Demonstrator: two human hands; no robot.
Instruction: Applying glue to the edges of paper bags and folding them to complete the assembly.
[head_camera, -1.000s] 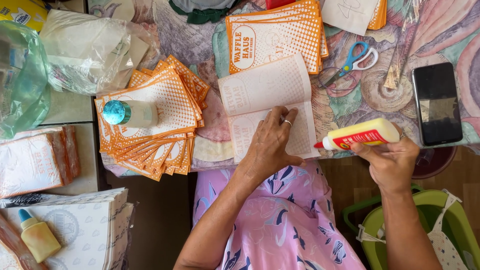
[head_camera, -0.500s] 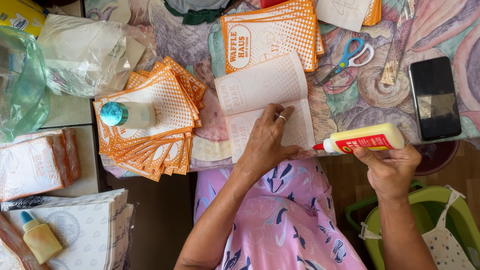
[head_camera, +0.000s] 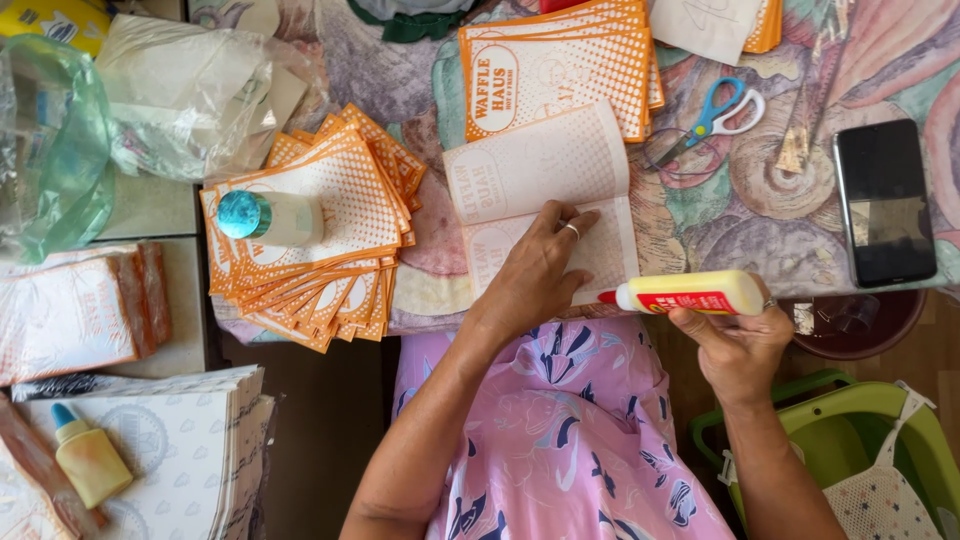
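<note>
My left hand (head_camera: 535, 275) presses flat on a folded white and orange paper sheet (head_camera: 540, 170) lying on the patterned tablecloth (head_camera: 740, 190). A ring shows on one finger. My right hand (head_camera: 738, 350) grips a yellowish glue bottle (head_camera: 690, 293) held sideways, its red tip pointing left at the sheet's lower right edge. A stack of orange-patterned paper bags (head_camera: 320, 235) lies left of the sheet, weighted by a small bottle with a teal cap (head_camera: 270, 217). Another pile of orange bags (head_camera: 560, 60) sits beyond the sheet.
Blue-handled scissors (head_camera: 715, 115) and a black phone (head_camera: 885, 205) lie at the right. Plastic bags (head_camera: 130, 90) and wrapped packs (head_camera: 75, 310) sit at the left, with a pile of white sheets (head_camera: 170, 450) and a second glue bottle (head_camera: 85, 460). A green basket (head_camera: 850, 440) stands low right.
The glue bottle's tip has moved down and left along the sheet's right edge. My left hand has shifted slightly while still pressing the sheet.
</note>
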